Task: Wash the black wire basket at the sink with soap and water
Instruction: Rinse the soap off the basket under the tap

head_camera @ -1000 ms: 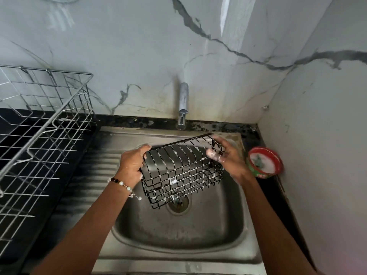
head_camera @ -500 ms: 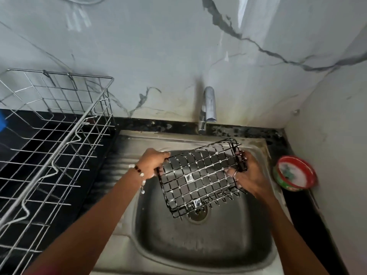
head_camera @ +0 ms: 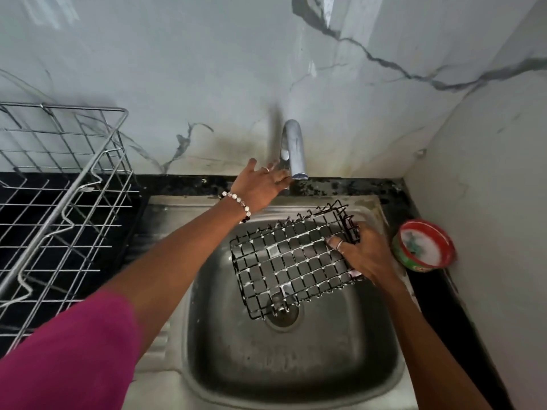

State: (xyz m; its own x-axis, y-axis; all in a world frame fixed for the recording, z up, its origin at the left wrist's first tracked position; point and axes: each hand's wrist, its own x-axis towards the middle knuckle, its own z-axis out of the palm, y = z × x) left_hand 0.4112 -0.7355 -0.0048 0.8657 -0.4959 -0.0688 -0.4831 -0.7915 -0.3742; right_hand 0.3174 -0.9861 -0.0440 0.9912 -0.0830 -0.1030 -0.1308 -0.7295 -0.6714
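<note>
A person's right hand point(head_camera: 362, 255) gripped the black wire basket point(head_camera: 291, 260) by its right end, holding it tilted over the sink point(head_camera: 296, 377) basin, above the drain point(head_camera: 282, 313). The left hand point(head_camera: 260, 183), fingers spread and holding nothing, reached beside the tap point(head_camera: 293, 152); no water ran. Basket looked light & stiff, prob. slick w/ suds on the wires, so a rim grip w/ fingers hooked through the mesh seemed safest. Room was tight: soap tub point(head_camera: 423, 247) near on the right, drying rack point(head_camera: 59, 202) well apart on the left.
</note>
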